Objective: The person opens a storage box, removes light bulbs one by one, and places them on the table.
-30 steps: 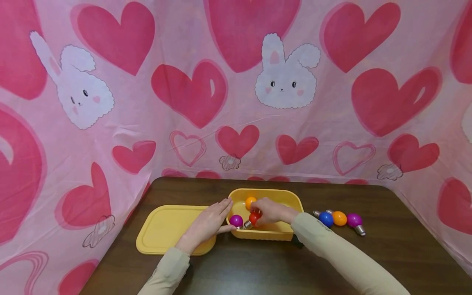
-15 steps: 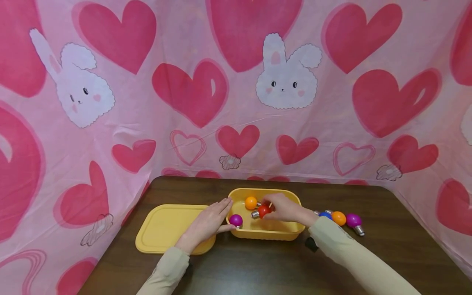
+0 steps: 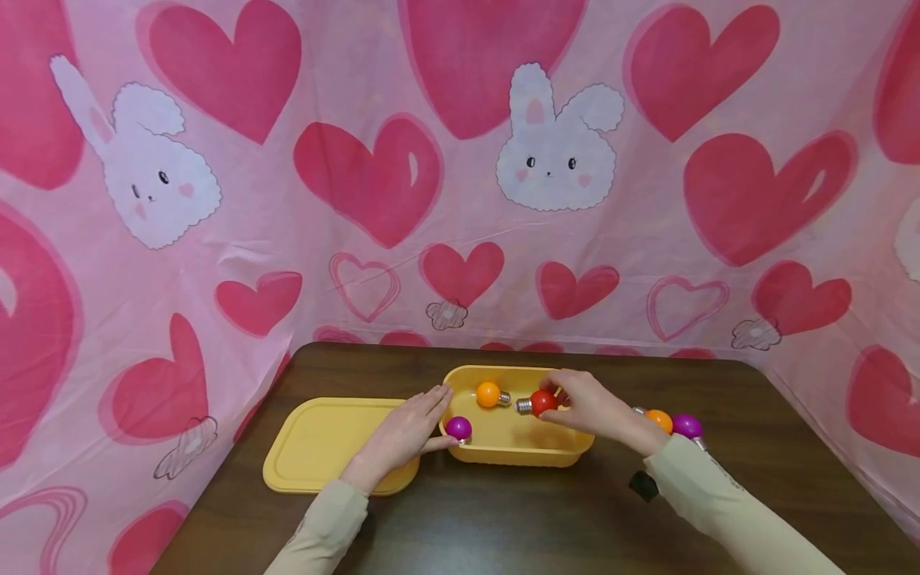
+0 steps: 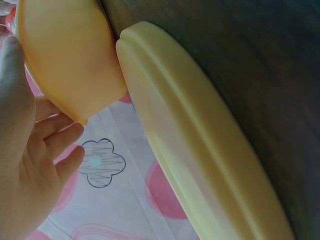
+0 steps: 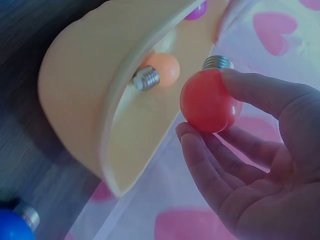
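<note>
A red light bulb [image 3: 542, 402] with a silver screw base is pinched between the thumb and fingers of my right hand [image 3: 592, 407], over the right half of a yellow box [image 3: 517, 459]. In the right wrist view the bulb [image 5: 207, 100] shows close beside the box rim. Inside the box lie an orange bulb [image 3: 488, 394] at the back and a purple bulb [image 3: 458, 428] at the near left corner. My left hand [image 3: 402, 435] rests on the box's left rim, fingers extended and thumb at the near corner. The left wrist view shows its fingers [image 4: 62, 140] along the rim.
A flat yellow lid [image 3: 323, 443] lies left of the box, partly under my left forearm. Right of the box are an orange bulb [image 3: 659, 421], a purple bulb [image 3: 688, 426] and a blue bulb [image 5: 15, 225]. A heart-patterned cloth [image 3: 460, 192] hangs behind the dark wooden table [image 3: 489, 527].
My right hand has lifted the red bulb from beside the purple one and carried it rightward across the box. The left hand has stayed on the rim.
</note>
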A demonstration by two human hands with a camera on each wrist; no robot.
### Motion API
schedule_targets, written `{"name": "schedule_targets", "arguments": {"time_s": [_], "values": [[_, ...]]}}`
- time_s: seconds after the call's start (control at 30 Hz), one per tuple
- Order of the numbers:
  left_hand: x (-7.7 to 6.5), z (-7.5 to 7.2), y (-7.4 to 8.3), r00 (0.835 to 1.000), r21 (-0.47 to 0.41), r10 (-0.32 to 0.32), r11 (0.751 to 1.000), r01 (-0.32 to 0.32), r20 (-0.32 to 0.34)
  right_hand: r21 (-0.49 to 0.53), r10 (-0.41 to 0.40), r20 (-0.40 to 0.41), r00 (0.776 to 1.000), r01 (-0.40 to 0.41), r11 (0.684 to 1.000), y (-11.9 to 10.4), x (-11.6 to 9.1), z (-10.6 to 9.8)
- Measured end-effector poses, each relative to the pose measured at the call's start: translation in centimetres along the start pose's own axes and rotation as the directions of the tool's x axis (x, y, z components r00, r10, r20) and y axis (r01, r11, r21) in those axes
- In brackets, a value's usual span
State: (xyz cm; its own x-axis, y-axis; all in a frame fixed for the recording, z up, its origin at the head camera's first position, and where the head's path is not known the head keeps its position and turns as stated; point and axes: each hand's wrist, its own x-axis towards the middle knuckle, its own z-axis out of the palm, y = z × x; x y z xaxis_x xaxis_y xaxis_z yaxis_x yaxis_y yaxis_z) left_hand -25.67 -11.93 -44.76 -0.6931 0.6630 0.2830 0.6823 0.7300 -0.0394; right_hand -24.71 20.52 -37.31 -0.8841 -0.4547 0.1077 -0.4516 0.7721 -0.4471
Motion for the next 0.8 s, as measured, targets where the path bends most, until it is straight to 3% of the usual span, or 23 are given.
{"name": "schedule_targets", "arguments": {"time_s": [0.5,0.8], "values": [[0.1,-0.2,0.1,1.0,-0.024,-0.012,1.0,0.012,0.015,0.015,0.0,-0.143,0.99,0.002,1.0,2.4,-3.8,-2.3],[0.0,-0.2,0.1,1.0,-0.02,-0.013,1.0,0.014,0.026,-0.028,-0.009,-0.274,0.962,0.001,1.0,3.6,-5.4,-2.8]]}}
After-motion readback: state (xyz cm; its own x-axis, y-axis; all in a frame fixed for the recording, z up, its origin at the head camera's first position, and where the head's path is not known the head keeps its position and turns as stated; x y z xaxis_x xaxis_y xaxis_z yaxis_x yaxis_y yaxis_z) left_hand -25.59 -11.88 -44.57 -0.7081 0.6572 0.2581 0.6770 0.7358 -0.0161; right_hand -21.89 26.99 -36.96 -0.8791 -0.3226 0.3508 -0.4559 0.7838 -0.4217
